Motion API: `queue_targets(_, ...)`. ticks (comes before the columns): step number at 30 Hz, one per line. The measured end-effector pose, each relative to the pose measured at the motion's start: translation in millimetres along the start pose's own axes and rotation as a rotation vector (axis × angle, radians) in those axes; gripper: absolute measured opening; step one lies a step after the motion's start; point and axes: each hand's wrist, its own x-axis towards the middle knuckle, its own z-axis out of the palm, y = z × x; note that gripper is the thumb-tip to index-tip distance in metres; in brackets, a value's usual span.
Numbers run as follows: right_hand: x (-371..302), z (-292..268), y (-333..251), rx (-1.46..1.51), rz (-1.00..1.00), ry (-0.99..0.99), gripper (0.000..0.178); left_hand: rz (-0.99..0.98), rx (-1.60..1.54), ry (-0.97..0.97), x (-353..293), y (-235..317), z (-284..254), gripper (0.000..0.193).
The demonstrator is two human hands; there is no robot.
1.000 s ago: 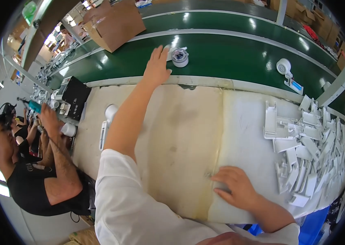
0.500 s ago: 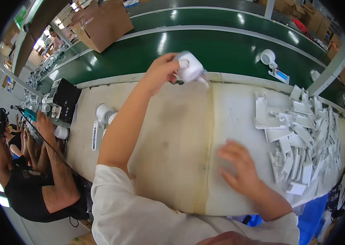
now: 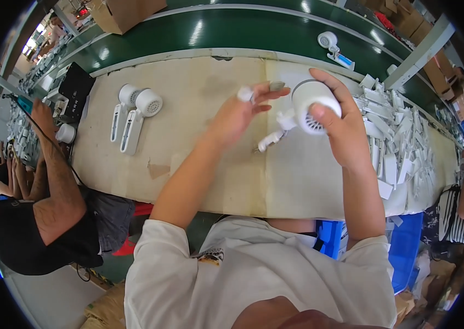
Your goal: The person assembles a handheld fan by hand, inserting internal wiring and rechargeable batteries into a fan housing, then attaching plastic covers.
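My right hand is wrapped round a white drum-shaped fan head, its slotted grille tilted down and toward me. A small white jointed bracket hangs from its left side, over the table. Close by on the left, my left hand reaches toward the fan head with fingers stretched out and apart, not touching it. White wrapping shows on that hand, and something greyish is at one fingertip, too blurred to name. Two assembled white fans with round heads and slotted handles lie at the table's left.
Many white plastic housings are heaped on the table at the right. Beyond the far edge runs a green conveyor with another fan on it. A black box and a co-worker are at the left.
The white fan head has passed from my left hand at the table's far edge to my right hand. My left hand has come nearer and opened. The view has shifted, showing two fans more fully.
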Motion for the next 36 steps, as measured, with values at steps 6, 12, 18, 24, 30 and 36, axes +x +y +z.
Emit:
queue_targets(6, -8, 6, 7, 0.576, 0.2, 0.216, 0.053, 0.056, -0.129, -0.175, -28, -22, 36, 0.07)
queue_targets(12, -10, 16, 5, 0.873, 0.251, 0.302, 0.05, 0.433, -0.13, -0.031, -31, -39, 40, 0.066)
queue_targets(18, -22, -9, 2, 0.046, -0.085, 0.005, 0.075, -0.008, -0.244, -0.001, -36, -1, 31, 0.037)
queue_targets(24, -12, -49, -11, -1.159, -0.739, -0.182, 0.072, -0.179, -0.239, -0.061, -39, -3, 31, 0.028)
queue_targets(30, -17, -53, -2, -1.203, -1.055, -0.059, 0.043, -0.27, -0.223, -0.088, -40, 1, 43, 0.022)
queue_targets(36, -22, -49, 2, -1.244, -0.953, -0.1, 0.039, -0.244, 0.023, -0.089, -43, 0, 42, 0.021)
